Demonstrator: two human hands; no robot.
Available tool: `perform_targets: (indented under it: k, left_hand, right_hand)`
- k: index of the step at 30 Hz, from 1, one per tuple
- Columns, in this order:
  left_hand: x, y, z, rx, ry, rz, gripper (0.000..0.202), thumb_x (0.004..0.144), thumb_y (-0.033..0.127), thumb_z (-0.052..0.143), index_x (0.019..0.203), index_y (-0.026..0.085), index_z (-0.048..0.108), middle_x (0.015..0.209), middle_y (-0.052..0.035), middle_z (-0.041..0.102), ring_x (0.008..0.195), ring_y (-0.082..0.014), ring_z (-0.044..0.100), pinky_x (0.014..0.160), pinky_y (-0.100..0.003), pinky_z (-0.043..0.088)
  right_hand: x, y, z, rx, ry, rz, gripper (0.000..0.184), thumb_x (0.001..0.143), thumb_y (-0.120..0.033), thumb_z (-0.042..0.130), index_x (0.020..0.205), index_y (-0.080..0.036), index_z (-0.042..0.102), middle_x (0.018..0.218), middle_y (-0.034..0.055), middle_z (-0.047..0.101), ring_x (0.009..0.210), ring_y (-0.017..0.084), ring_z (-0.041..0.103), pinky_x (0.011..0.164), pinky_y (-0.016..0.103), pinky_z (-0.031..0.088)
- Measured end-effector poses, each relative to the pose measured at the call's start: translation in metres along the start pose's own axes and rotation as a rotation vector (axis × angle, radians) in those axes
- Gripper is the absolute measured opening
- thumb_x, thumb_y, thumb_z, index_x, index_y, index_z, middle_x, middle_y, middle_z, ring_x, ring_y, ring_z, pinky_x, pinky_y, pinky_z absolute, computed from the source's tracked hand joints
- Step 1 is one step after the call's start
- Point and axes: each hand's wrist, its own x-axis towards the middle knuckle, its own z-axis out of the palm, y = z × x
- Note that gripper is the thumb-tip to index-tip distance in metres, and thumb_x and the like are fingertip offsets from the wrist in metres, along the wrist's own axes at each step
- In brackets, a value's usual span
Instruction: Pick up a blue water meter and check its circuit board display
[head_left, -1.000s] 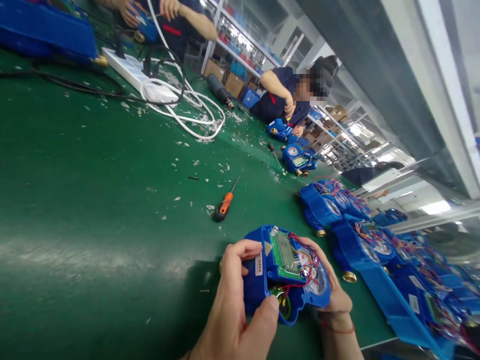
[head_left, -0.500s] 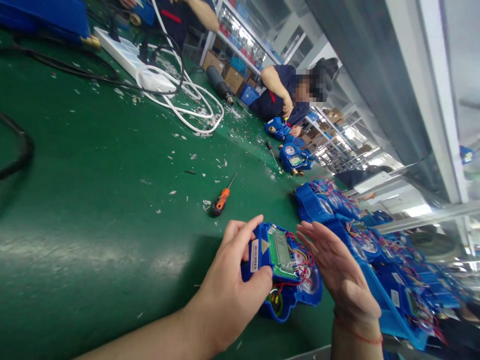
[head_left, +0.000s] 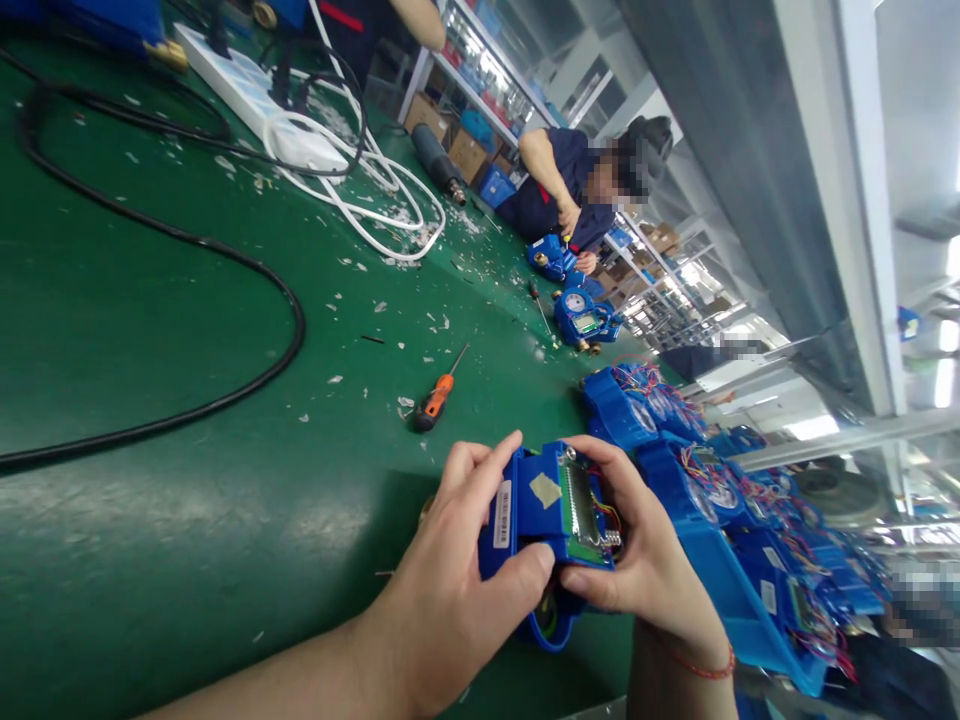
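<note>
Both my hands hold a blue water-meter housing (head_left: 534, 508) with a green circuit board, coloured wires and a white barcode label, just above the green table. My left hand (head_left: 450, 590) grips its left side, thumb pressed on the front edge. My right hand (head_left: 645, 560) wraps over its right side, fingers on top of the board. An orange-handled screwdriver (head_left: 433, 400) lies on the table just beyond my left hand.
A row of open blue meter housings (head_left: 675, 440) runs along the right. A black cable (head_left: 225, 250) loops across the green table (head_left: 150, 560). White power strip (head_left: 247, 95) and white cords (head_left: 390, 215) lie far left. A seated co-worker (head_left: 570, 190) handles a meter farther back.
My right hand, open beside the housing half a second ago, has closed over its right side. The housing has tilted up on edge. The view shifted, bringing the black cable into sight.
</note>
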Motion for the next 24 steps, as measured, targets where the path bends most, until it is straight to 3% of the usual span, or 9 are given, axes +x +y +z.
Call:
perform_targets:
  k: [4,10,17,24]
  left_hand:
    - [-0.0008,-0.0029,0.0,-0.015,0.002,0.016,0.062,0.08,0.046,0.054,0.14,0.033,0.042,0.112,-0.0057,0.04,0.1,-0.0295,0.044,0.093,-0.05,0.036]
    - [-0.0041,0.0032,-0.0013,0.018,0.006,0.089,0.043,0.082,0.035,0.055,0.124,0.034,0.046,0.11,-0.0024,0.041,0.099,-0.0254,0.043,0.088,-0.044,0.037]
    - [-0.0034,0.0009,-0.0032,0.022,0.008,0.171,0.039,0.084,0.031,0.057,0.121,0.035,0.047,0.108,-0.0002,0.042,0.096,-0.0224,0.043,0.083,-0.039,0.038]
    - [-0.0045,-0.0017,-0.0078,0.026,-0.026,0.213,0.022,0.09,0.03,0.055,0.111,0.032,0.047,0.094,0.001,0.042,0.082,-0.0178,0.044,0.072,-0.029,0.04]
  right_hand:
    - [0.0014,0.0007,-0.0005,0.061,-0.004,0.022,0.07,0.071,-0.046,0.082,0.13,-0.033,0.046,0.122,-0.0011,0.053,0.11,0.018,0.053,0.093,0.019,0.046]
    - [0.0012,0.0011,0.001,0.1,0.022,-0.006,0.07,0.067,-0.044,0.085,0.128,-0.033,0.05,0.118,-0.0021,0.056,0.107,0.017,0.055,0.091,0.018,0.047]
    - [0.0011,0.0012,0.002,0.123,0.008,0.018,0.071,0.068,-0.046,0.084,0.129,-0.036,0.048,0.118,-0.0042,0.056,0.106,0.015,0.056,0.089,0.015,0.047]
    - [0.0024,0.0012,0.002,-0.118,-0.012,-0.062,0.076,0.069,-0.058,0.078,0.134,-0.041,0.043,0.128,-0.0067,0.049,0.117,0.015,0.049,0.1,0.016,0.036]
